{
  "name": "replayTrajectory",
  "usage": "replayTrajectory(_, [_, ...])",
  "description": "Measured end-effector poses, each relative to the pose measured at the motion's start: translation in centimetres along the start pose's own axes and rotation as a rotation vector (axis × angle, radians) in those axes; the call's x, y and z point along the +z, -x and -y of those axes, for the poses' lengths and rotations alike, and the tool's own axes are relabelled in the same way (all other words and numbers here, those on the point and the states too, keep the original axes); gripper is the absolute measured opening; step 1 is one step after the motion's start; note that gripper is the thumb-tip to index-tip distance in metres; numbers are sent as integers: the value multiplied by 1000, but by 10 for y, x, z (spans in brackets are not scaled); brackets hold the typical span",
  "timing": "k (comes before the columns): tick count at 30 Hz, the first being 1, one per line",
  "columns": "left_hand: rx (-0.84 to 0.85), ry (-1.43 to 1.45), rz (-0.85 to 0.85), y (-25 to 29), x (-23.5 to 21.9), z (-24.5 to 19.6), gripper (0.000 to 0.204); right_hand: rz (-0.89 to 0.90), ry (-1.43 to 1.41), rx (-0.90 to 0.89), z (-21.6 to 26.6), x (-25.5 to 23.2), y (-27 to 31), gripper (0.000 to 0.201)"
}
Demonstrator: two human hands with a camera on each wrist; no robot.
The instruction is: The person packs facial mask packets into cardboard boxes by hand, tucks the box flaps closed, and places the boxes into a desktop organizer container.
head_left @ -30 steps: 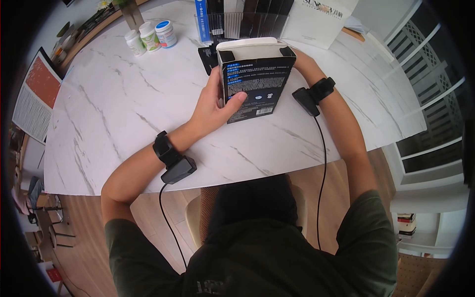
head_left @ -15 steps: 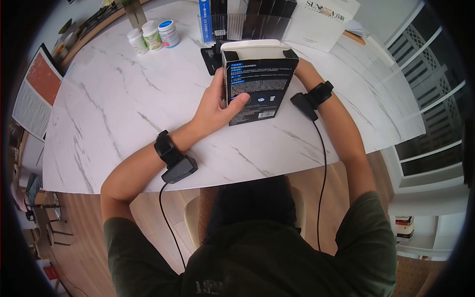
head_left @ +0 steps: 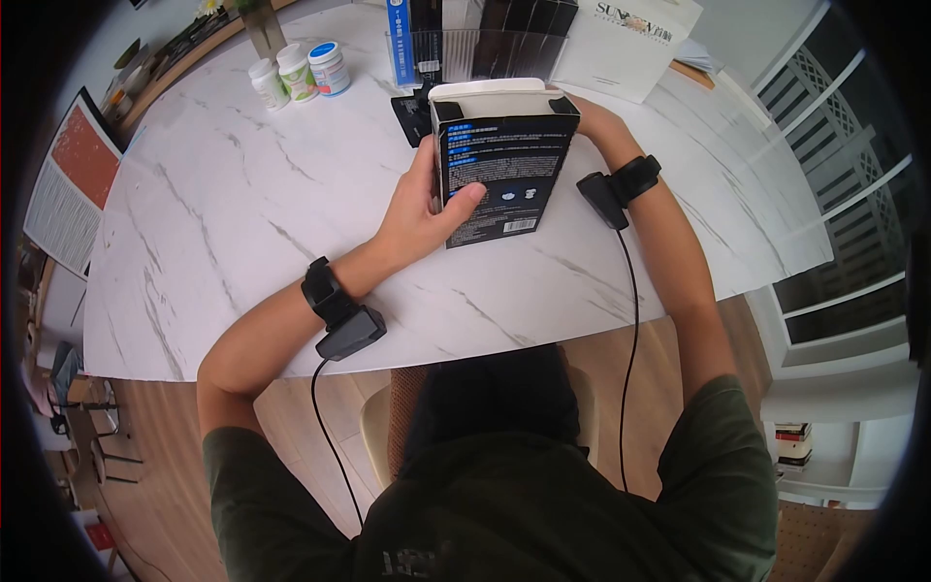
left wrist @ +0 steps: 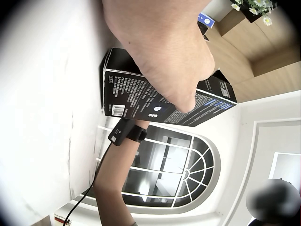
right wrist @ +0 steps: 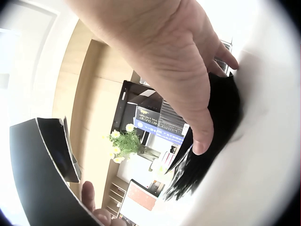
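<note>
A black printed box (head_left: 506, 179) stands upright on the table, its white-lined top flap raised and its top open. My left hand (head_left: 417, 202) grips the box's left side, thumb across the printed face and fingers round the far side. Behind the box, my right hand (right wrist: 183, 75) is mostly hidden in the head view. The right wrist view shows its thumb and fingers around a bunch of thin black packets (right wrist: 222, 106) low over the table. Another part of the black pile (head_left: 410, 122) shows left of the box.
Behind the box stands a clear organizer (head_left: 558, 56) with upright boxes. A white paper bag (head_left: 621, 58) is at the back right. Several small bottles, among them a blue-capped jar (head_left: 330, 70), stand at the back left near a flower vase (head_left: 260, 29).
My right wrist dipped slightly toward me, then moved back up and to the right. The left hand keeps the same grip on the box, which has hardly moved.
</note>
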State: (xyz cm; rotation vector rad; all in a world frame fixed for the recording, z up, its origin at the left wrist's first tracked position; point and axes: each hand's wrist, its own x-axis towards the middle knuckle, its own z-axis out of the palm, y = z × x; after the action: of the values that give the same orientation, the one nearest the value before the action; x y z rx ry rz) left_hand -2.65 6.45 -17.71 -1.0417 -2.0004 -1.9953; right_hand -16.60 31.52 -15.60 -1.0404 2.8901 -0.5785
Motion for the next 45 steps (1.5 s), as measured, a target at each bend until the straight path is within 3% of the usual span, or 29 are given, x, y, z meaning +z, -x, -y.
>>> replayTrajectory(8, [-9, -3, -1, 0, 0, 1, 45, -123, -76, -58, 16, -24, 4, 34])
replayTrajectory(11, [-3, 39, 7, 0, 0, -1, 44, -261, 100, 55, 10, -29, 1, 29])
replayTrajectory(13, [-12, 40, 21, 0, 0, -1, 43, -620, 167, -88, 6, -28, 1, 33])
replayTrajectory(14, [-12, 41, 19, 0, 0, -1, 43, -618, 167, -89, 15, -36, 4, 33])
replayTrajectory(16, [-8, 25, 11, 0, 1, -1, 42, -449, 26, 33, 28, -55, 11, 35])
replayTrajectory(17, [-7, 25, 11, 0, 0, -1, 42, -573, 139, 14, 25, -55, 11, 30])
replayTrajectory(22, [-1, 23, 21, 0, 0, -3, 40, -586, 17, -45, 48, -91, 22, 18])
replayTrajectory(24, [-20, 61, 23, 0, 1, -4, 41, -790, -37, -145, 80, -107, 30, 12])
replayTrajectory(26, [-40, 101, 25, 1, 1, -6, 41, -795, -173, -140, 80, -118, 32, 19])
replayTrajectory(28, [-46, 125, 44, 1, 0, -9, 43, -902, -311, -309, 83, -125, 35, 25])
replayTrajectory(31, [-8, 100, 53, 2, 0, -7, 45, -959, -440, -403, 97, -131, 43, 27])
replayTrajectory(32, [-8, 100, 54, 2, -1, -7, 45, -959, -439, -403, 97, -132, 42, 27])
replayTrajectory(34, [-11, 116, 62, 2, -1, -7, 45, -1037, -343, -584, 99, -133, 40, 25])
replayTrajectory(45, [-45, 179, 100, 3, -1, -9, 47, -1048, -430, -693, 119, -132, 45, 11])
